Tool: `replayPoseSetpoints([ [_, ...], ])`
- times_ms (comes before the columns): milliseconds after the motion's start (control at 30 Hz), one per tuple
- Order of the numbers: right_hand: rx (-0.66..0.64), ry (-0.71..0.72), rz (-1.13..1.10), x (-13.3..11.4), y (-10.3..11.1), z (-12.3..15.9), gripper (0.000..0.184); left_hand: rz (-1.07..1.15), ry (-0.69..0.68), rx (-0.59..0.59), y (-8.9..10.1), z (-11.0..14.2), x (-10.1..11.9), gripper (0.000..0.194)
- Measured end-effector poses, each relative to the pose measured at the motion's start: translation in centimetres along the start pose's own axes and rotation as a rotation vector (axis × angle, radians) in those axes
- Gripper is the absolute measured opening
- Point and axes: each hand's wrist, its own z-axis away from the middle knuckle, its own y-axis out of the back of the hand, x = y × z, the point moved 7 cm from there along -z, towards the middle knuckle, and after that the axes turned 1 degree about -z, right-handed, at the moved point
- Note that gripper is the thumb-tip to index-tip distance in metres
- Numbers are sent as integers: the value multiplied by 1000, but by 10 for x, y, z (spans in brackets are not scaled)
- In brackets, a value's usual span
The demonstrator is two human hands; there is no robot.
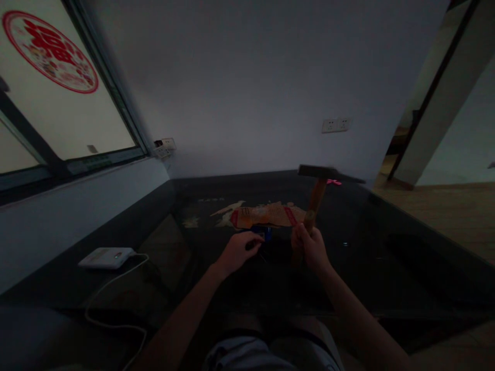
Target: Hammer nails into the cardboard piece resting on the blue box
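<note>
My right hand (310, 246) is wrapped round the wooden handle of a hammer (316, 198), which it holds upright with the dark metal head raised above the table. To its left, my left hand (238, 251) is closed in a pinch, low over the dark tabletop. What lies between its fingertips is too dark and small to make out. Right beside those fingertips is a small blue object (266, 233), partly hidden by the hand. Just behind it lies a torn, flattened piece of brown and red packaging (266, 215).
The dark glossy table (359, 278) reaches back to the wall. A white power bank-like box (107, 257) with a white cable (112, 281) sits at the left. Something pink (334, 182) lies at the back, behind the hammer head. Wall sockets (335, 125) are above.
</note>
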Motion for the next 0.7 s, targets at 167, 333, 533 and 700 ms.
replayPoseSetpoints([
  [167,-16,-8,20,-1,-1,1,39,61,37,395,57,-16,-24,12],
  [333,-84,-24,94,3,-5,4,38,382,133,588,67,-62,-70,15],
  [533,-65,-38,188,8,-10,7,35,298,112,440,38,-91,-87,14],
  [700,-86,-52,223,12,-13,9,31,228,141,396,28,-86,-98,13],
])
